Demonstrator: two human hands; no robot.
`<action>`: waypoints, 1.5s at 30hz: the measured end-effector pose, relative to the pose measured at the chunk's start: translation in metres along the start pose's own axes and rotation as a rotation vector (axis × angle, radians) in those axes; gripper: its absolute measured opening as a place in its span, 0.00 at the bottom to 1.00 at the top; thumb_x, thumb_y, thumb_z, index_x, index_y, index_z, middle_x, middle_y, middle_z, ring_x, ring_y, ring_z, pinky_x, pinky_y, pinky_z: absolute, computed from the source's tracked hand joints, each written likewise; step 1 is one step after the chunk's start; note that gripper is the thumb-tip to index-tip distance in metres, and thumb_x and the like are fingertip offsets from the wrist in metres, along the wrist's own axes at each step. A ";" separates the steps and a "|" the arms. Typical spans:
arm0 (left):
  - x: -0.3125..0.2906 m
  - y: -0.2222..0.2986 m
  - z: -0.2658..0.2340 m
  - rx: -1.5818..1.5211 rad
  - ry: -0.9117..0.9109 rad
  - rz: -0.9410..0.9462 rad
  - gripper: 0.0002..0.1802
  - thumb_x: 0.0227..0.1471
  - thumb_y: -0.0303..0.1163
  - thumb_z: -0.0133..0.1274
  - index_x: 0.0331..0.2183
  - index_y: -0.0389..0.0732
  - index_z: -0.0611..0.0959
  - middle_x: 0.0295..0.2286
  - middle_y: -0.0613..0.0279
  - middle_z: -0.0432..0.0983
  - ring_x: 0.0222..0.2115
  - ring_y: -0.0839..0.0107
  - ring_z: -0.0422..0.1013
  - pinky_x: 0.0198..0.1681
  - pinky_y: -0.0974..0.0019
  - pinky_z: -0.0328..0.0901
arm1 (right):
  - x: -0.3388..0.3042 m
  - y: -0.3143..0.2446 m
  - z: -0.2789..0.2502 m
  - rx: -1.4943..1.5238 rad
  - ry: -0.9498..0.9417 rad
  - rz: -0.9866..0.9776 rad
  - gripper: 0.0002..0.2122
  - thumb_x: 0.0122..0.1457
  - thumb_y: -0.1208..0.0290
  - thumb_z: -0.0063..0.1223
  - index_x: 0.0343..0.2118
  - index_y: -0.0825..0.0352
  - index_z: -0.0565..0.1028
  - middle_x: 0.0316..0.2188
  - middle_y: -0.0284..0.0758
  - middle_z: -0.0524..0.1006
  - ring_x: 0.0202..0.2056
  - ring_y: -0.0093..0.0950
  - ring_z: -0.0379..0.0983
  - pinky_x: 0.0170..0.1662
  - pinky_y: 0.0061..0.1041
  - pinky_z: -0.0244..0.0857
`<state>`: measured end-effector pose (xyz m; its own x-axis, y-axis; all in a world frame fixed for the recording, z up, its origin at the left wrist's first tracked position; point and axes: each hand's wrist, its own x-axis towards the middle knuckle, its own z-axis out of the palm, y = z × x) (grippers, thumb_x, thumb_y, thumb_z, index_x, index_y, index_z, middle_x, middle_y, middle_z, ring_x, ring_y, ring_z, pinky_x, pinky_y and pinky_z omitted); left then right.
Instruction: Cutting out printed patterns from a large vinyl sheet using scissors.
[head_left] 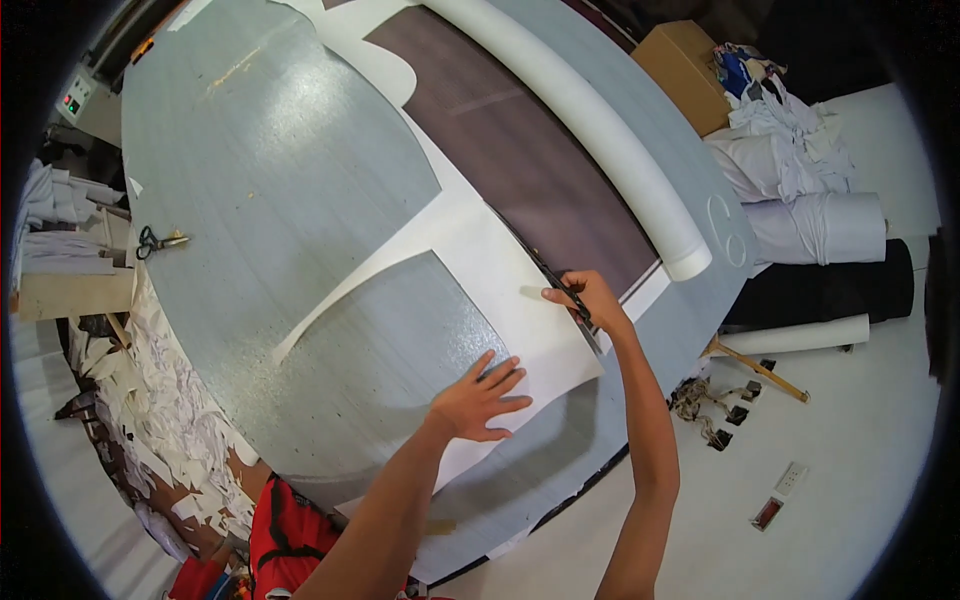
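My right hand (600, 303) is closed around the black handles of a pair of scissors (549, 272). Their blades point up and to the left, lying along the edge of a large white sheet (490, 262) beside a dark brown panel (520, 140). With fingers spread, my left hand (482, 400) lies flat near the sheet's lower end, at its border with the grey tabletop. The sheet has curved cut edges, and a thin pointed strip of it reaches left across the table. Whether the blades are apart is too small to tell.
A white roll (590, 110) lies along the far right of the grey table (230, 180). Another pair of scissors (158, 242) rests at the left edge. White scraps (180, 410) cover the floor at left. Fabric rolls (815, 228) and a cardboard box (682, 75) stand at right.
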<state>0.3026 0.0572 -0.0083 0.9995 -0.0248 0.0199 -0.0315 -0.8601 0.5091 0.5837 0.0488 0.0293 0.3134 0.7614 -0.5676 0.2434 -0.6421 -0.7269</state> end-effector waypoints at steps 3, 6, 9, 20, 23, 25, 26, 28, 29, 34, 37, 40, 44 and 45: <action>-0.002 0.000 -0.003 -0.025 -0.037 -0.003 0.32 0.49 0.60 0.48 0.52 0.56 0.71 0.58 0.55 0.56 0.63 0.57 0.44 0.64 0.43 0.37 | 0.010 -0.009 0.003 -0.028 0.000 0.003 0.22 0.47 0.55 0.67 0.13 0.64 0.66 0.08 0.25 0.63 0.11 0.15 0.59 0.15 0.19 0.50; -0.002 0.002 -0.001 -0.038 -0.025 0.004 0.32 0.49 0.60 0.47 0.53 0.55 0.71 0.58 0.55 0.56 0.63 0.56 0.44 0.64 0.43 0.37 | 0.017 -0.014 0.008 -0.020 0.005 -0.027 0.22 0.47 0.55 0.68 0.13 0.64 0.67 0.08 0.25 0.63 0.10 0.16 0.58 0.15 0.19 0.50; -0.004 0.000 -0.002 -0.028 -0.032 0.007 0.32 0.49 0.60 0.47 0.52 0.55 0.71 0.58 0.55 0.57 0.63 0.55 0.45 0.64 0.42 0.36 | 0.028 -0.024 0.013 -0.006 0.010 -0.007 0.22 0.47 0.55 0.68 0.13 0.64 0.67 0.08 0.25 0.63 0.10 0.16 0.59 0.15 0.19 0.50; -0.002 -0.003 -0.007 -0.067 -0.053 0.000 0.31 0.49 0.58 0.50 0.52 0.54 0.71 0.58 0.53 0.55 0.62 0.55 0.45 0.64 0.41 0.37 | 0.064 -0.059 0.026 0.000 0.007 -0.004 0.20 0.50 0.56 0.65 0.15 0.65 0.69 0.09 0.26 0.65 0.10 0.15 0.59 0.15 0.18 0.50; -0.001 0.001 -0.006 -0.072 -0.069 0.003 0.31 0.49 0.56 0.50 0.52 0.53 0.70 0.58 0.53 0.54 0.62 0.55 0.45 0.64 0.41 0.37 | 0.069 -0.064 0.028 0.008 0.005 -0.063 0.20 0.50 0.55 0.65 0.15 0.65 0.69 0.09 0.26 0.65 0.10 0.15 0.58 0.15 0.18 0.50; -0.002 -0.001 -0.002 -0.061 -0.055 0.009 0.31 0.49 0.57 0.50 0.52 0.54 0.71 0.58 0.53 0.55 0.62 0.55 0.46 0.63 0.41 0.38 | 0.074 -0.073 0.033 0.022 0.013 -0.063 0.22 0.48 0.55 0.66 0.13 0.64 0.68 0.08 0.26 0.64 0.10 0.16 0.58 0.15 0.18 0.50; -0.003 -0.002 0.000 -0.058 -0.042 0.018 0.30 0.50 0.57 0.49 0.52 0.55 0.71 0.58 0.54 0.55 0.62 0.55 0.46 0.62 0.40 0.40 | 0.076 -0.078 0.035 0.035 0.021 -0.055 0.23 0.47 0.54 0.67 0.12 0.64 0.66 0.08 0.26 0.64 0.09 0.16 0.58 0.15 0.19 0.49; -0.005 -0.002 0.000 -0.066 -0.054 0.015 0.31 0.50 0.57 0.48 0.53 0.55 0.70 0.58 0.54 0.55 0.62 0.55 0.46 0.63 0.40 0.39 | 0.085 -0.082 0.040 0.040 0.020 -0.051 0.23 0.47 0.54 0.67 0.12 0.64 0.66 0.08 0.26 0.64 0.09 0.16 0.58 0.15 0.19 0.50; -0.004 -0.002 -0.001 -0.074 -0.070 0.016 0.31 0.51 0.57 0.48 0.53 0.55 0.70 0.58 0.54 0.54 0.62 0.55 0.45 0.63 0.40 0.39 | 0.089 -0.084 0.041 0.049 0.022 -0.044 0.23 0.47 0.55 0.67 0.12 0.64 0.66 0.08 0.26 0.64 0.09 0.16 0.58 0.15 0.19 0.50; -0.005 -0.002 -0.001 -0.036 -0.090 0.023 0.32 0.51 0.57 0.47 0.55 0.54 0.68 0.59 0.54 0.52 0.63 0.56 0.44 0.63 0.41 0.36 | 0.105 -0.101 0.045 0.034 0.001 -0.041 0.21 0.49 0.55 0.65 0.14 0.65 0.69 0.09 0.26 0.65 0.11 0.15 0.58 0.15 0.17 0.50; -0.008 -0.004 0.005 -0.059 -0.051 0.025 0.32 0.51 0.57 0.47 0.54 0.53 0.68 0.59 0.54 0.53 0.63 0.56 0.43 0.64 0.41 0.35 | 0.114 -0.109 0.050 0.047 -0.005 -0.041 0.21 0.49 0.54 0.65 0.14 0.65 0.68 0.09 0.27 0.65 0.11 0.15 0.58 0.15 0.17 0.50; -0.009 -0.003 0.012 -0.096 0.015 0.022 0.32 0.49 0.57 0.49 0.52 0.52 0.68 0.59 0.53 0.54 0.63 0.55 0.43 0.65 0.42 0.34 | 0.122 -0.115 0.051 0.059 -0.011 -0.047 0.21 0.49 0.54 0.65 0.14 0.64 0.68 0.09 0.26 0.65 0.10 0.15 0.58 0.15 0.17 0.50; -0.007 -0.002 0.012 -0.135 0.018 0.009 0.32 0.46 0.55 0.53 0.51 0.51 0.69 0.58 0.54 0.55 0.63 0.56 0.43 0.65 0.42 0.34 | 0.133 -0.122 0.052 0.095 -0.007 -0.030 0.22 0.47 0.56 0.67 0.12 0.63 0.66 0.09 0.26 0.64 0.11 0.16 0.58 0.15 0.18 0.50; -0.007 -0.003 0.013 -0.134 0.019 0.006 0.32 0.46 0.55 0.53 0.51 0.51 0.69 0.58 0.54 0.55 0.63 0.56 0.43 0.65 0.42 0.34 | 0.136 -0.123 0.053 0.094 -0.009 -0.032 0.22 0.47 0.56 0.67 0.12 0.63 0.66 0.09 0.26 0.64 0.11 0.16 0.58 0.15 0.18 0.50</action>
<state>0.2954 0.0530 -0.0212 0.9991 -0.0189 0.0388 -0.0389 -0.7842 0.6193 0.5478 0.2363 0.0215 0.2986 0.7822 -0.5469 0.1656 -0.6068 -0.7774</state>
